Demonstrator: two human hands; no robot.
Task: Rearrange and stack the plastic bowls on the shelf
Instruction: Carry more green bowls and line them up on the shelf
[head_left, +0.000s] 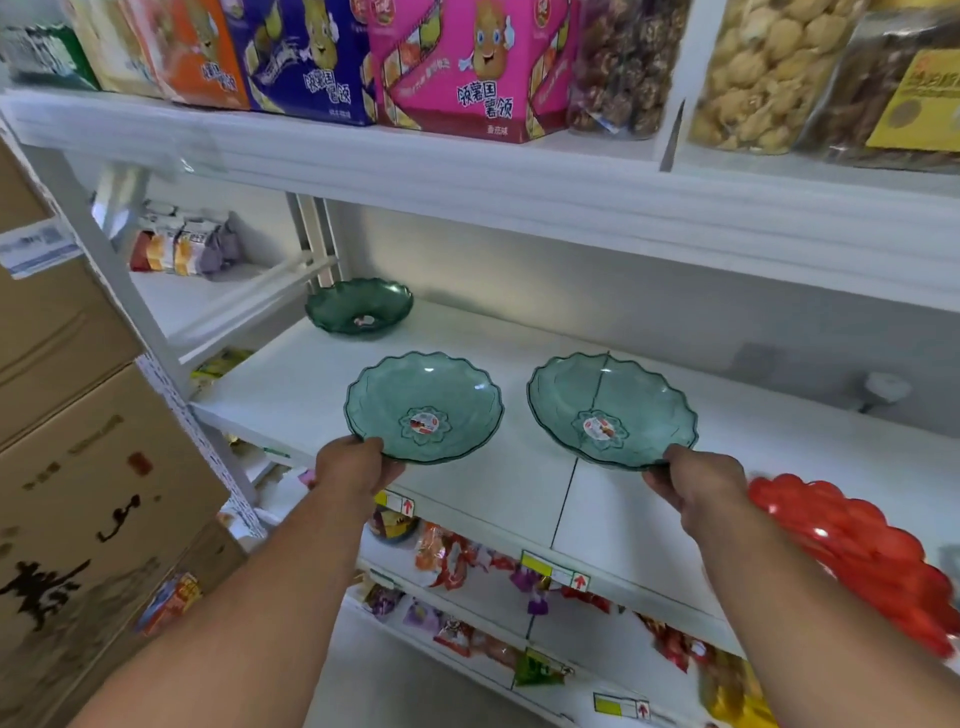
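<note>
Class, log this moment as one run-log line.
left hand: grips left green bowl | right hand: grips right green bowl | third green bowl: back of shelf | stacking: not done

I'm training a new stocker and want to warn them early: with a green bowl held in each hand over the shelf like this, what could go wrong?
1. Each hand, left hand and right hand, pinches only the near rim of its bowl, left bowl and right bowl; a tilted bowl might slip.
2. The right forearm is close to the red bowls at the shelf edge and could nudge them off.
3. With both hands full, neither is free to steady the back bowl while stacking.
</note>
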